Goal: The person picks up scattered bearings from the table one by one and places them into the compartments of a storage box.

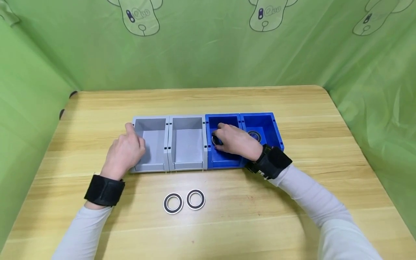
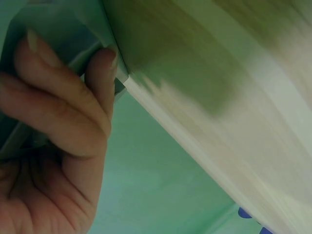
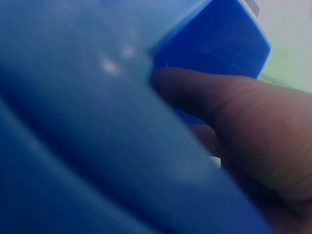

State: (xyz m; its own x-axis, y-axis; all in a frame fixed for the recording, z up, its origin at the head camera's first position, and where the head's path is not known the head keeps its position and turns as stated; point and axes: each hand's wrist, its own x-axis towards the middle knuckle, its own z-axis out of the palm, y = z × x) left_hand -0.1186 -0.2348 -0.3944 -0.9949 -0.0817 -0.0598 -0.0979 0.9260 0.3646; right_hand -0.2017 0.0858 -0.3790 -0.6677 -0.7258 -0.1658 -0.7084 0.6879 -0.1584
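In the head view, my left hand (image 1: 125,153) is at the outer side of the left grey bin (image 1: 149,167) and grips its wall. The left wrist view has these fingers (image 2: 63,97) bent over the bin's edge. My right hand (image 1: 238,142) reaches down into the left blue bin (image 1: 224,164) and pinches a ring-shaped bearing (image 1: 215,140) with a dark seal, tilted on edge. The fingers cover much of it. In the right wrist view, a blue bin wall (image 3: 97,122) blocks most of the right hand, and the bearing is hidden.
A second grey bin (image 1: 187,166) joins the row, with a right blue bin (image 1: 271,124) at its end. One bearing (image 1: 254,136) lies in that blue bin. Two more bearings, a left one (image 1: 173,203) and a right one (image 1: 195,199), lie on the wooden table (image 1: 227,231) in front.
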